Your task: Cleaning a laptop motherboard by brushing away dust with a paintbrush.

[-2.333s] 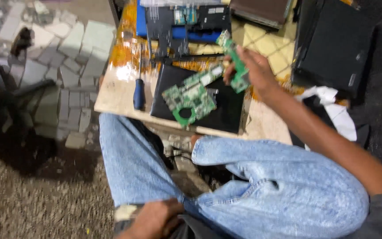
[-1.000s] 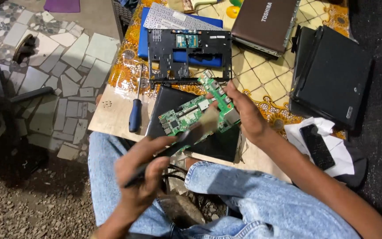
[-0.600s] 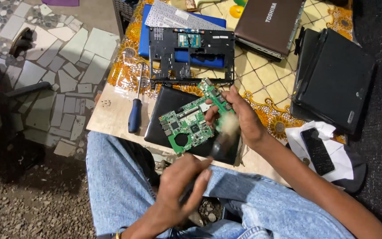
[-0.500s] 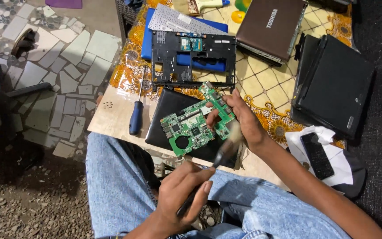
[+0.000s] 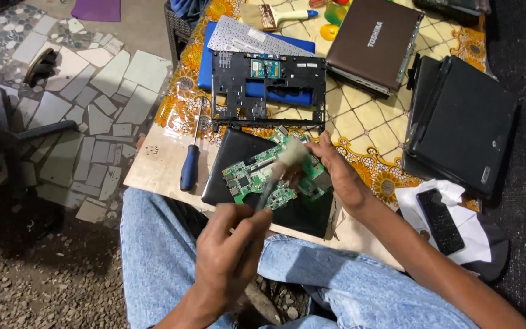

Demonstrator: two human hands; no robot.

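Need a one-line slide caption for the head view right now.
Left hand brushes a green circuit board steadied by the right hand.

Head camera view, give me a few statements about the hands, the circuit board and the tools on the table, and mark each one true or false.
1. The left hand holds a brush whose bristles are on the green circuit board. True.
2. The right hand rests on the brown laptop. False: it steadies the circuit board at its right edge; the laptop lies shut further up the table.
3. The blue-handled screwdriver lies on the table, left of the board, in no hand. True.
4. The circuit board lies on the bare stone floor. False: it sits over a black laptop cover on the table.
5. The black laptop frame is above the board in the picture. True.
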